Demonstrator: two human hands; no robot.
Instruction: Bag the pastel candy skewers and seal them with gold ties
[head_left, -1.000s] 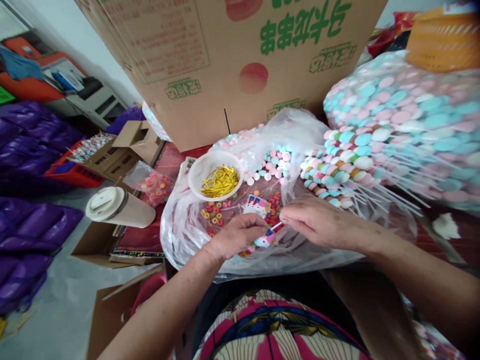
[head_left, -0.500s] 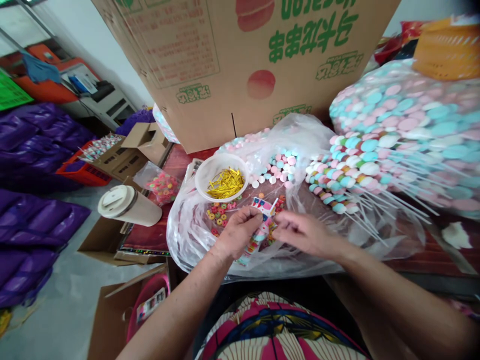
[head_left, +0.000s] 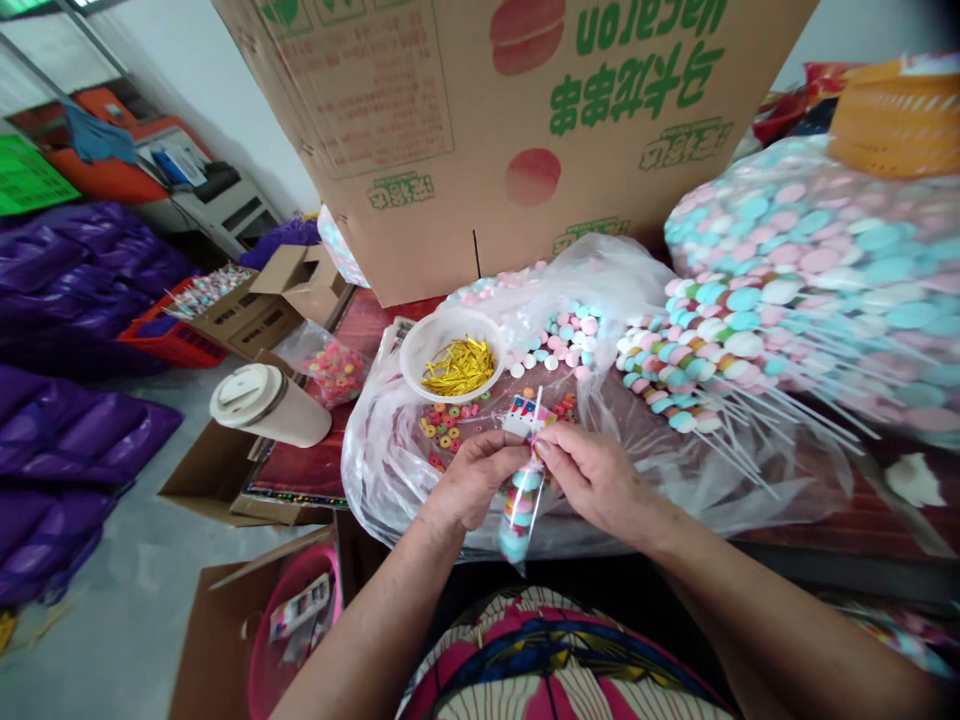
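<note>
Clear plastic sleeves the pastel candy skewer, which we see hanging over the near edge of the red table. Its neck is pinched by both the left hand and the right hand, fingertips together. Just beyond stands a white plastic bowl of gold twist ties.

Cardboard box walls off the back of the desk; bowl of gold ties and piled candy skewers flank the middle. Between them, plastic sheet lies open before left hand and right hand.

Bowl before box
</note>
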